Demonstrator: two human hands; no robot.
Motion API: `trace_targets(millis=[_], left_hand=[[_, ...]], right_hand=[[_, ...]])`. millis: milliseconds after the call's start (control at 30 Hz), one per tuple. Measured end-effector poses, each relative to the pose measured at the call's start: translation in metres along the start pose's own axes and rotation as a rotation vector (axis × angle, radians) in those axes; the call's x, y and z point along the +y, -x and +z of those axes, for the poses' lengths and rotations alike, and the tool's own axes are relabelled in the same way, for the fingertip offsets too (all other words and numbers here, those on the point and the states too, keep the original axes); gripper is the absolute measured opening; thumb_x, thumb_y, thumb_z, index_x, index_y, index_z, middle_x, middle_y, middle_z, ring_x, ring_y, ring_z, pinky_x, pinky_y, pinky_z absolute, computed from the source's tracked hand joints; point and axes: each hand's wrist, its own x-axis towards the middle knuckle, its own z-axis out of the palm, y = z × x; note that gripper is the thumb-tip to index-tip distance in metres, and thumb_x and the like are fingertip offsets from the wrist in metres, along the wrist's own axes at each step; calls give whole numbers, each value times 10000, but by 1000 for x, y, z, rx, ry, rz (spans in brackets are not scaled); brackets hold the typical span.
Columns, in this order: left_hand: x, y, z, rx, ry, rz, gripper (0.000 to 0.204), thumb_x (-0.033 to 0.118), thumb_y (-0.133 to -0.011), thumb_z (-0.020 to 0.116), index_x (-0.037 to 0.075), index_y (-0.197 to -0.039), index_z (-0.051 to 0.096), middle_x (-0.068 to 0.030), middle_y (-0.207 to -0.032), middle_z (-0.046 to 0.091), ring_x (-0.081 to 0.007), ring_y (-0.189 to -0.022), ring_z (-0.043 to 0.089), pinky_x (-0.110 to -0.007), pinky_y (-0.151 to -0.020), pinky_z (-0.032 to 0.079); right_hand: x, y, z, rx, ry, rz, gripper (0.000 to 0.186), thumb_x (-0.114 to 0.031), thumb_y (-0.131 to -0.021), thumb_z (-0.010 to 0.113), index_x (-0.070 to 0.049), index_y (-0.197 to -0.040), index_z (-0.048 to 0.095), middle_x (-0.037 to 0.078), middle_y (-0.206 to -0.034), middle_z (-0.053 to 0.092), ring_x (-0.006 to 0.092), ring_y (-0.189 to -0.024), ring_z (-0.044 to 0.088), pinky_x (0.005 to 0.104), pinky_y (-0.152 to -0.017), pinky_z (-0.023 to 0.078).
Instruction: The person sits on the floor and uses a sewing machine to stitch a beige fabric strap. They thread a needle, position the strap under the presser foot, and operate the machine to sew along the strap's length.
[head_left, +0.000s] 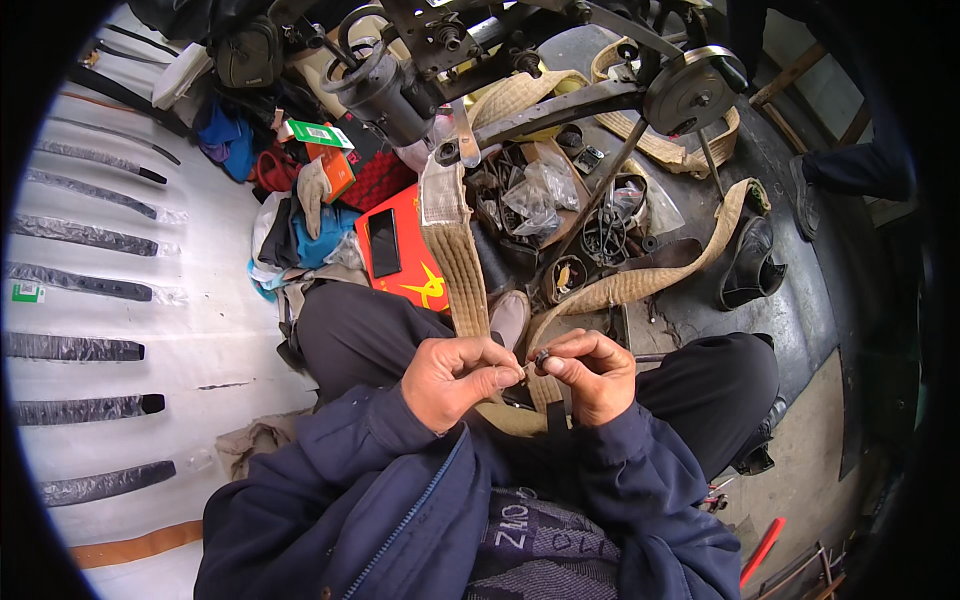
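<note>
Just below centre frame, we see a small, dark, rounded piece (541, 357) pinched in the right hand (600, 375). The left hand (452, 380) closes in a pinch beside it, contents hidden. The piece is already picked up; what remains, we cannot tell. A tan ribbed-fabric strap (458, 262) rises behind, partly hidden.

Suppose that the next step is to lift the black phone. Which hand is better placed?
Probably the left hand: it is nearer the phone, which lies ahead and leftward. The right hand is farther away and pinches a small dark piece.
</note>
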Motion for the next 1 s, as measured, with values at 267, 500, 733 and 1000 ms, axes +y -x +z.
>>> trace_targets(millis=[267, 500, 733, 1000], left_hand=[[-3, 0, 0, 9, -22, 10, 108, 92, -924, 668, -4, -969, 691, 13, -818, 649, -34, -715, 524, -199, -650, 426], [-3, 0, -1, 17, -50, 6, 110, 105, -921, 670, 4, -959, 689, 8, -808, 640, -40, -668, 521, -198, -609, 419], [-8, -1, -5, -8, 51, -7, 149, 133, -957, 617, -2, -997, 666, -23, -857, 649, -62, -662, 539, -207, -609, 432], [-16, -6, 2, 25, 177, -8, 198, 181, -984, 577, 7, -1039, 655, -34, -891, 657, -72, -676, 540, -210, -620, 437]], right_hand=[[-1, 1, 1, 7, -38, 19, 121, 66, -812, 717, -5, -876, 643, 156, -932, 696, 212, -862, 676, 326, -802, 530], [-3, 2, 1, 36, -45, 109, 169, 42, -832, 715, 13, -986, 653, 139, -962, 702, 227, -909, 688, 332, -817, 535], [-2, 1, 1, -47, -39, 191, 236, 44, -849, 699, 47, -1079, 648, 124, -979, 700, 216, -943, 682, 333, -851, 538], [8, 2, 6, -107, -181, 278, 300, 47, -864, 681, 38, -1156, 611, 99, -1014, 688, 176, -912, 666, 304, -851, 528]])
